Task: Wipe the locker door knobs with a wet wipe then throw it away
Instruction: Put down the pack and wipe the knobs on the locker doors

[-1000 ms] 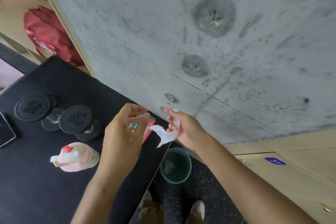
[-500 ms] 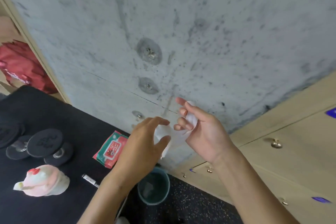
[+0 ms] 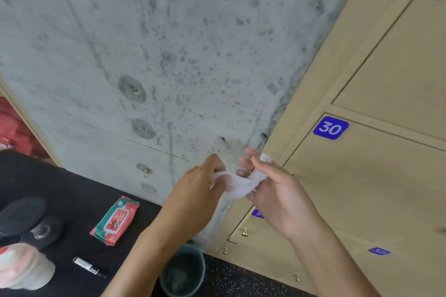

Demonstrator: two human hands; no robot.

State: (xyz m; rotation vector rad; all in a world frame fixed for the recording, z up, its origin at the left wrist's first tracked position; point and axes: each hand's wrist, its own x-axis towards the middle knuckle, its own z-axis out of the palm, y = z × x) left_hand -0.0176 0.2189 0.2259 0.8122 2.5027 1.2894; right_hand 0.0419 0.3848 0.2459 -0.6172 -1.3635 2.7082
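Both hands hold a white wet wipe [image 3: 237, 185] in mid-air in front of the concrete wall. My left hand [image 3: 195, 200] pinches its left end and my right hand [image 3: 272, 188] grips the right end, the wipe stretched between them. Beige locker doors [image 3: 362, 188] fill the right side, one labelled 30 [image 3: 330, 128]. Small brass knobs [image 3: 245, 232] show on the lower doors below my hands. A teal bin [image 3: 182, 270] stands on the floor beneath my left forearm. The red and green wipe pack [image 3: 114, 220] lies on the black bench.
The black bench [image 3: 72, 200] at the left also carries a black marker [image 3: 90, 269], dark dumbbells [image 3: 26, 222] and a pink and white bottle [image 3: 21, 267]. A red bag [image 3: 17, 132] sits in an open locker at far left. Speckled dark floor lies below.
The view has swung right and up, bringing locker 30 into sight. My left hand has let go of the wipe pack, now lying on the bench, and has taken hold of the wipe.
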